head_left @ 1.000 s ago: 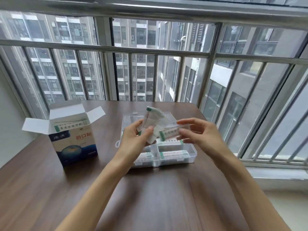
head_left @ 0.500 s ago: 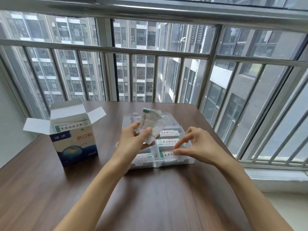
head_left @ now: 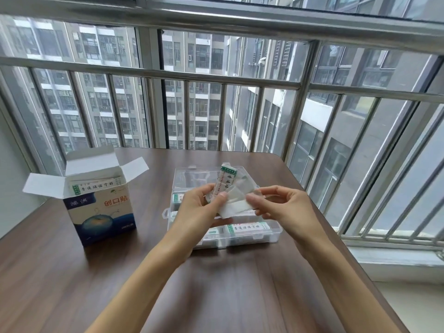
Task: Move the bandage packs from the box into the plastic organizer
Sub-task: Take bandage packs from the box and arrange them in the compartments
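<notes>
White green-edged bandage packs

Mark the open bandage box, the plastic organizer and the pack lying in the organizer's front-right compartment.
bandage box (head_left: 103,212): head view, printed front face.
plastic organizer (head_left: 276,233): head view, clear front-right corner wall.
pack (head_left: 247,228): head view, middle of its white label.
</notes>
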Motion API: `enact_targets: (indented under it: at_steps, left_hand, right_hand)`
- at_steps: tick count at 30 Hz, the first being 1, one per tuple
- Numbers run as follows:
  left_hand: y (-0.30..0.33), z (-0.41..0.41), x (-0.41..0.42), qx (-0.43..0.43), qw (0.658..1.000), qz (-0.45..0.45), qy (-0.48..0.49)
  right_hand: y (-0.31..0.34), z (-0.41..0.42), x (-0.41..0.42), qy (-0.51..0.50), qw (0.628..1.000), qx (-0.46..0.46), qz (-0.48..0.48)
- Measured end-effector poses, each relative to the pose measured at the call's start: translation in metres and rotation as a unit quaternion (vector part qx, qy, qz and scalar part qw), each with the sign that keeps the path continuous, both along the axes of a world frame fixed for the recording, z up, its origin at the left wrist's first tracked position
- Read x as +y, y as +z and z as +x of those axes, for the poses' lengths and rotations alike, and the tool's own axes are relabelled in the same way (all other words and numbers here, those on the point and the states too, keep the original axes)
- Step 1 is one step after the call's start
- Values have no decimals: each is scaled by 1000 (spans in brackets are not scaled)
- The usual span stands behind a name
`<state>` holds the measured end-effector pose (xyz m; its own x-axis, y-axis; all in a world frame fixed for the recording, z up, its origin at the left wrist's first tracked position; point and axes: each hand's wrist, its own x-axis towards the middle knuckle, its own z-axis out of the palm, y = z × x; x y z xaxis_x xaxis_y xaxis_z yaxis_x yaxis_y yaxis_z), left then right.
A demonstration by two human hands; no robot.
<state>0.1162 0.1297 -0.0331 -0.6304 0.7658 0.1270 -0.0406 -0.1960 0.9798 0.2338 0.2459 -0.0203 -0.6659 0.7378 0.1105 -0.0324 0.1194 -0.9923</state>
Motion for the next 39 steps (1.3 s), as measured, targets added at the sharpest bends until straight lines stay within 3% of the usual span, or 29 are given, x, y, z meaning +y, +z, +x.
enact_targets:
  at_steps: [4,7,15,18,21,24,27,32,33,37,39]
  left_hand:
    - [0,-1,-3,-3,1000,-13,1]
    - [0,-1,-3,-6,999,-37,-10]
    - [-1,3,-2,-12,998,-40,-42]
    - [-1,0,-4,-17,997,-49,-49]
    - [3,-7,-6,-40,996,-65,-50]
    - [8,-11,-8,-61,994,-78,-51]
    - [9,-12,-8,-72,991,-104,-51]
    - [10,-14,-8,-94,989,-107,-25]
    - [11,-15,-8,-93,990,-101,-18]
    - [11,-19,-13,-53,996,-71,27]
    - [10,-20,-13,-25,996,-65,56]
  right_hand:
    - [5,5,3,7,998,41,41]
    - [1,2,0,-8,995,22,95]
    - [-10,-5,-2,-52,992,43,108]
    - [-10,-2,-3,-10,986,15,167]
    - [-5,6,2,69,948,-31,308]
    - [3,7,9,123,881,-68,452]
    - [11,3,12,117,804,-78,578]
    - [28,-2,18,150,750,-106,635]
    - [28,-3,18,158,763,-100,619]
    - [25,2,17,193,903,-45,382]
    - [20,6,25,175,933,-90,301]
